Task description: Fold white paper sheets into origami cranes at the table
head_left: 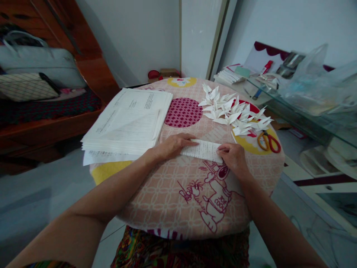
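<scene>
A narrow strip of folded printed paper lies on the cloth-covered round table in front of me. My left hand is closed on its left end, the fingertips pressing the paper near the upper edge. At the opposite end, my right hand pinches the corner between thumb and bent forefinger. A heap of folded white paper pieces with pointed tips sits beyond my right hand. To the left of the strip rises a thick stack of printed sheets, with a loose smaller sheet on top.
Scissors with orange and red handles lie at the table's right edge. A glass shelf with plastic bags stands close on the right. On the left, a wooden bench carries a grey bag.
</scene>
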A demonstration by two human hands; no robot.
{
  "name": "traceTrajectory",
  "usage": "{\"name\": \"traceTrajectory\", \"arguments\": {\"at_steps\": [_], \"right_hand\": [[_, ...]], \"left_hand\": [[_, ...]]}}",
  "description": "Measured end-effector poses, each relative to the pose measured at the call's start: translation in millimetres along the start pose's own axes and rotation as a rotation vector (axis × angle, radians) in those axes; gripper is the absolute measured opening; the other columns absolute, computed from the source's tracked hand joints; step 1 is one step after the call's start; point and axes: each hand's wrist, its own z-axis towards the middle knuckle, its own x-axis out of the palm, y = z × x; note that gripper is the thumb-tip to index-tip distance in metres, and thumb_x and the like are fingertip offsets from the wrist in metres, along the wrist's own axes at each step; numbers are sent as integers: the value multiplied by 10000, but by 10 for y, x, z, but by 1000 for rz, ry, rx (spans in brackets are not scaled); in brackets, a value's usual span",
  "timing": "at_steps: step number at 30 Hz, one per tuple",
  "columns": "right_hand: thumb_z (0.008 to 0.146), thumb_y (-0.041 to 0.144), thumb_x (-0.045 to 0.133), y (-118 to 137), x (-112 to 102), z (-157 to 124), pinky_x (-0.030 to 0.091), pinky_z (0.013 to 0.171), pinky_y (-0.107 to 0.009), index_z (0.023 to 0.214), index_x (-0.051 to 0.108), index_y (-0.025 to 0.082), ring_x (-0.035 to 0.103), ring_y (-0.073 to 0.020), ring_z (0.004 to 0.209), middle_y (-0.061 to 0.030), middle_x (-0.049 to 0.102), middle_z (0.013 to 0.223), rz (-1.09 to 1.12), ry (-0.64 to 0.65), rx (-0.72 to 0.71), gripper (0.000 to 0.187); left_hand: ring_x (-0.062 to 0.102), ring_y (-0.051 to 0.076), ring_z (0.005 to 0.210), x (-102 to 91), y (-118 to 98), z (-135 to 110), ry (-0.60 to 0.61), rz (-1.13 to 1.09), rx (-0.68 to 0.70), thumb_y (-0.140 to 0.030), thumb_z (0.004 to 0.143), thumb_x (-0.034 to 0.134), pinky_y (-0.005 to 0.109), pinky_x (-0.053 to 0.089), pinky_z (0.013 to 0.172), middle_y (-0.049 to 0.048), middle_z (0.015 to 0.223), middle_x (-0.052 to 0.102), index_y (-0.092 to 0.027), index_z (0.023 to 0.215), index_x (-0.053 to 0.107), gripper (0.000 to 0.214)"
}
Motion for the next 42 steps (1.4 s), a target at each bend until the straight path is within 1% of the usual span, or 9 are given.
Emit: {"name": "traceTrajectory", "arguments": {"at_steps": [5, 9, 13, 17, 22, 26, 29, 36, 42], "right_hand": [[729, 188, 657, 14, -10, 16, 476, 606, -267, 872, 808, 152, 702, -201, 657, -76, 782, 771, -5, 20, 56, 211], [736, 171, 653, 27, -38, 20, 478, 617, -260, 879, 812, 165, 706, -196, 669, -70, 787, 782, -23, 46, 70, 213], [748, 174, 661, 96, -134, 19, 475, 645, -270, 864, 812, 170, 703, -201, 694, -80, 784, 787, -117, 54, 28, 190], [789, 165, 608, 361, -156, -16, 449, 643, -283, 784, 785, 145, 673, -197, 686, -101, 760, 752, -165, -47, -97, 179], [733, 90, 589, 632, 78, -71, 393, 530, -223, 667, 708, 153, 585, -123, 532, -23, 685, 600, 137, 225, -141, 150], [687, 78, 603, 593, 184, -55, 376, 501, -221, 619, 659, 156, 538, -115, 465, 11, 603, 489, 151, 321, -4, 118], [673, 99, 627, 576, 193, -30, 381, 514, -228, 611, 662, 157, 539, -120, 475, 10, 597, 486, 130, 366, 6, 92], [659, 74, 634, 645, 219, -50, 363, 539, -228, 619, 671, 154, 554, -125, 561, -15, 651, 582, -12, 344, -60, 97], [648, 66, 614, 485, 56, -115, 346, 489, -204, 575, 628, 160, 534, -106, 489, 9, 603, 509, -14, 329, 14, 119]], "left_hand": [[540, 266, 1311, -7, -166, -32, 188, 165, -19, -71, 943, 495, 406, 538, 959, 23, 1487, 552, -362, 1389, 580, 540], [492, 263, 1360, 31, -193, -52, 250, 217, -24, -68, 934, 496, 366, 540, 926, -29, 1534, 497, -412, 1405, 547, 585], [490, 251, 1362, 21, -186, -50, 258, 214, -14, -171, 975, 497, 376, 511, 996, -34, 1536, 495, -402, 1390, 560, 480], [496, 264, 1355, 0, -202, -39, 258, 212, -11, -178, 982, 476, 386, 517, 990, -26, 1528, 506, -386, 1382, 571, 461], [509, 248, 1349, 13, -179, -54, 228, 185, -4, -159, 957, 514, 382, 507, 1016, -30, 1499, 539, -394, 1343, 604, 461], [469, 267, 1400, -7, -144, -82, 248, 110, 32, -86, 916, 536, 426, 480, 1073, -26, 1487, 552, -375, 1288, 659, 487], [441, 269, 1427, -45, -147, -92, 257, 39, 54, -34, 882, 545, 437, 456, 1110, -29, 1477, 561, -363, 1251, 689, 515], [425, 272, 1442, -64, -159, -93, 260, -11, 49, -22, 883, 542, 457, 444, 1131, -23, 1470, 566, -344, 1219, 710, 495], [443, 249, 1433, -27, -110, -130, 211, -41, 63, -21, 879, 541, 429, 457, 1126, -7, 1467, 569, -335, 1208, 716, 487]]}}
